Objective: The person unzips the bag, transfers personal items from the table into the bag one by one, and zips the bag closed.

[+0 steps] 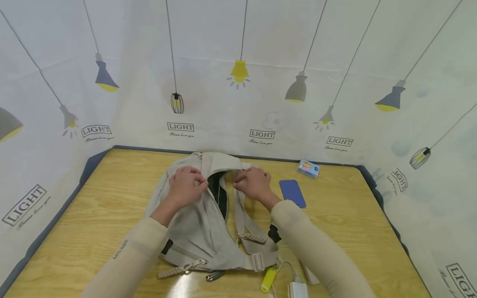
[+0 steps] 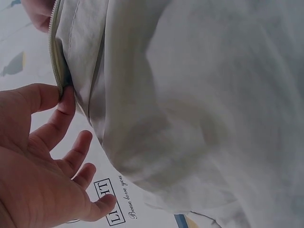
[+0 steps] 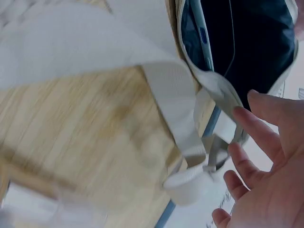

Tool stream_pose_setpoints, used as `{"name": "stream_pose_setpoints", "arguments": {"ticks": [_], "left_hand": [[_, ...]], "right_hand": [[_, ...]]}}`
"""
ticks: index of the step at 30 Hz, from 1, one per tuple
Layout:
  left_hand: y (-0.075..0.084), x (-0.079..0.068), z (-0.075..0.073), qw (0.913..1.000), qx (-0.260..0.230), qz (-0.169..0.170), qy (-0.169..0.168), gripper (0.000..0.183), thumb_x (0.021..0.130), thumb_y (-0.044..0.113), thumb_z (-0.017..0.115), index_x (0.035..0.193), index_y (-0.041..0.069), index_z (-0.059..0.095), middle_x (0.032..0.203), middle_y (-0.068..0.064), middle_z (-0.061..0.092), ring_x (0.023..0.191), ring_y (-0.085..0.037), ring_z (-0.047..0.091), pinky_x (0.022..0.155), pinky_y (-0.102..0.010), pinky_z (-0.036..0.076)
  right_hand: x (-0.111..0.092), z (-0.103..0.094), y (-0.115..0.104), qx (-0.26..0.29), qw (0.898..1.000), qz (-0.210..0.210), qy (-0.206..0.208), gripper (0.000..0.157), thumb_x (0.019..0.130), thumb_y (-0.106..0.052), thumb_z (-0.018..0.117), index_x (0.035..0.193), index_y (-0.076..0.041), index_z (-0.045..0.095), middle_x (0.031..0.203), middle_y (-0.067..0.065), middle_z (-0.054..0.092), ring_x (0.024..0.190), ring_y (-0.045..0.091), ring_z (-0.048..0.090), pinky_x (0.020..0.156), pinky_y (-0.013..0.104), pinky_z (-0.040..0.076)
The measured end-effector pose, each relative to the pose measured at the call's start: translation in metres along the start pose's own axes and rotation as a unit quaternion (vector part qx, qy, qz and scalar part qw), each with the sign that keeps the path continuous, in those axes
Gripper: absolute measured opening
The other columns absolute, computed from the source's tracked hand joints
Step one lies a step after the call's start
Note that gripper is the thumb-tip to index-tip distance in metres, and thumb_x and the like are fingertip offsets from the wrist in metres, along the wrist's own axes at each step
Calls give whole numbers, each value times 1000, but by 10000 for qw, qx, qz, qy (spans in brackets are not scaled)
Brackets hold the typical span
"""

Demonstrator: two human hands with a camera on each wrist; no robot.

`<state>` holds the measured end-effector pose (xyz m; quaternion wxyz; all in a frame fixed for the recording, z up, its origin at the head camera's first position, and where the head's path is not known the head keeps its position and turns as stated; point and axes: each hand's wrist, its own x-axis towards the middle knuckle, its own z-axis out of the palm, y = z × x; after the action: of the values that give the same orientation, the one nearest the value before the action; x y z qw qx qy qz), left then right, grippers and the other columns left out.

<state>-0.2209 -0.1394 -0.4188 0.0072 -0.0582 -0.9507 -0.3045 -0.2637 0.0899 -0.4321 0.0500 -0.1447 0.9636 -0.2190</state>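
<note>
A light grey shoulder bag (image 1: pixel 193 236) lies on the wooden table with its zipped mouth spread apart, showing a dark lining (image 3: pixel 256 42). The left hand (image 1: pixel 185 186) pinches one zipper edge (image 2: pixel 56 57) between thumb and index finger; its other fingers are spread loosely. On the opposite side, the right hand (image 1: pixel 255 184) holds the rim of the opening (image 3: pixel 223 90) between thumb and forefinger. Inside, a slim light-blue object (image 3: pixel 203 35) stands against the lining. The bag's strap (image 1: pixel 247 223) trails to the right, beside a braided zipper pull (image 1: pixel 253 238).
Right of the bag lie a flat blue rectangle (image 1: pixel 292 193) and a small blue printed pack (image 1: pixel 308 169). Near the front are a yellow tag-like item (image 1: pixel 268 279), a white charger (image 1: pixel 298 289) with a cable, and a dark pen-like object (image 1: pixel 215 275). Printed curtains surround the table (image 1: pixel 335 215).
</note>
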Motion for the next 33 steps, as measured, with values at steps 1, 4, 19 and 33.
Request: {"name": "stream_pose_setpoints", "arguments": {"ticks": [1,4,19,33], "left_hand": [[0,0,0,10000,-8,2,6,25,92,29,55,90,14,76,131,-10,55,135,-40,32,107,-66,19],[-1,1,-1,10000,-24,10,21,25,92,28,56,90,14,76,131,-11,55,135,-40,32,107,-66,20],[-12,10,-1,9990,-24,61,451,26,93,28,57,90,10,75,133,-13,55,133,-41,35,106,-65,22],[-15,10,-4,9984,-283,98,489,29,96,28,54,97,7,74,137,-14,53,137,-42,32,107,-67,17]], "right_hand": [[-2,-2,4,64,9999,-20,80,21,92,-34,65,106,-24,77,131,2,63,129,33,47,104,63,25],[-7,-11,14,257,9994,-17,224,23,92,-33,65,108,-21,76,133,6,61,129,35,47,106,65,23],[-30,-38,77,-3,9986,512,108,29,92,-37,63,112,-19,74,135,9,58,132,38,43,104,69,22],[-43,-52,116,-565,9930,1018,221,33,93,-38,62,117,-19,71,142,13,54,135,41,41,103,70,21]]}}
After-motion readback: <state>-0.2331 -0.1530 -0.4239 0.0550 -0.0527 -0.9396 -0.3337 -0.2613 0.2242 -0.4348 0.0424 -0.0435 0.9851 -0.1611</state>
